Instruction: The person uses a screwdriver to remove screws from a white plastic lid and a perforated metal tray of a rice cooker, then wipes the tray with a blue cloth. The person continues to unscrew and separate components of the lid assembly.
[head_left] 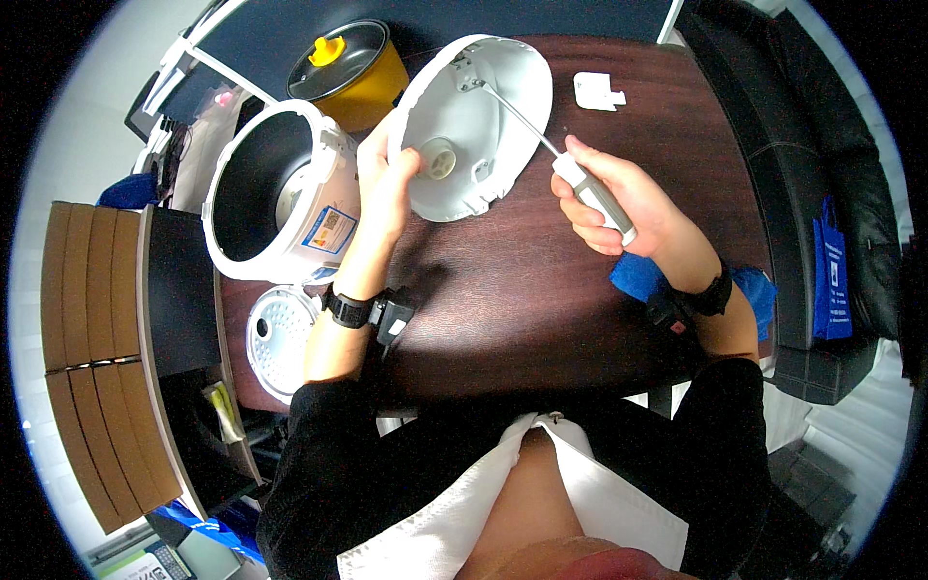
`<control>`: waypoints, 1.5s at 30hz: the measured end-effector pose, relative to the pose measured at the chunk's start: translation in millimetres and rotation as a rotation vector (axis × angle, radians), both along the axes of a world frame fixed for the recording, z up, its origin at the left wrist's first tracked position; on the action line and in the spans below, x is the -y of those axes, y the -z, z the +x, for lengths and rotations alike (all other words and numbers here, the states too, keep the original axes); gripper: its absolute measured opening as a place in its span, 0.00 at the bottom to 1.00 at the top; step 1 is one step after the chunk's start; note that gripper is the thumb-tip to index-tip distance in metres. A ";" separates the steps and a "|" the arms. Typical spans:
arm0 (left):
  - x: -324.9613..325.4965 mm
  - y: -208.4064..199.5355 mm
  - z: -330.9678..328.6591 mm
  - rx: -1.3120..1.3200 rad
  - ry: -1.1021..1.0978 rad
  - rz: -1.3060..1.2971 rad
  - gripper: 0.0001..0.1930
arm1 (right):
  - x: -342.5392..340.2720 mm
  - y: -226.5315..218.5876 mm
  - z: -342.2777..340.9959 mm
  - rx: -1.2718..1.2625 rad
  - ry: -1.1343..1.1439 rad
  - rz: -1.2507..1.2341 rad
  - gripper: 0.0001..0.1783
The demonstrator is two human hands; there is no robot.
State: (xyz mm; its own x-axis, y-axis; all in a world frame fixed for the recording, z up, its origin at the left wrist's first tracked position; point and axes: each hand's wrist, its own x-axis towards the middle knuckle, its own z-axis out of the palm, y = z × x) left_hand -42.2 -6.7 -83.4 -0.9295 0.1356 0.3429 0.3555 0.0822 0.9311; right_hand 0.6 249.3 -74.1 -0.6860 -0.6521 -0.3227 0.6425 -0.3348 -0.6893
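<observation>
At twelve o'clock, the left hand (385, 184) clamps the lid (470, 135), seemingly bracing it against the screwdriver (599, 199) gripped in the right hand (638, 198).

Dark reddish-brown wood-grain desk (503, 300), pale sheen across its middle. Beyond far edge: dark blue-grey partition panel (570, 15); white upright post (671, 21) by far right corner. Along right edge: black leather-look sofa (817, 159), seams visible. Off left edge: dark shelf unit (184, 290), brown outer side. Pale wall (92, 106) farther left.
</observation>
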 end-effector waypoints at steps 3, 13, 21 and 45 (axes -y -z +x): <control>-0.1 -0.3 0.4 -0.004 -0.011 -0.001 0.28 | 0.1 -4.5 2.1 0.008 -0.003 -0.020 0.28; -3.9 -1.9 4.4 -0.031 -0.015 -0.016 0.30 | 0.5 -5.7 2.1 0.077 -0.084 -0.137 0.28; -3.0 -3.8 6.0 -0.039 -0.028 0.020 0.27 | -0.3 -5.5 1.8 0.135 -0.089 -0.186 0.29; -12.1 8.7 16.7 -0.370 -0.090 -0.119 0.31 | -2.5 -2.7 5.7 0.032 -0.175 -0.230 0.28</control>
State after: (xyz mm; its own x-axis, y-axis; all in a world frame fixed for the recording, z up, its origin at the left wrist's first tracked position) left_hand -25.6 5.5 -92.2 -0.7564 0.1179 0.6434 0.6512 0.2279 0.7238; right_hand 6.3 251.8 -71.4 -0.5488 -0.8181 -0.1721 0.7242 -0.3624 -0.5866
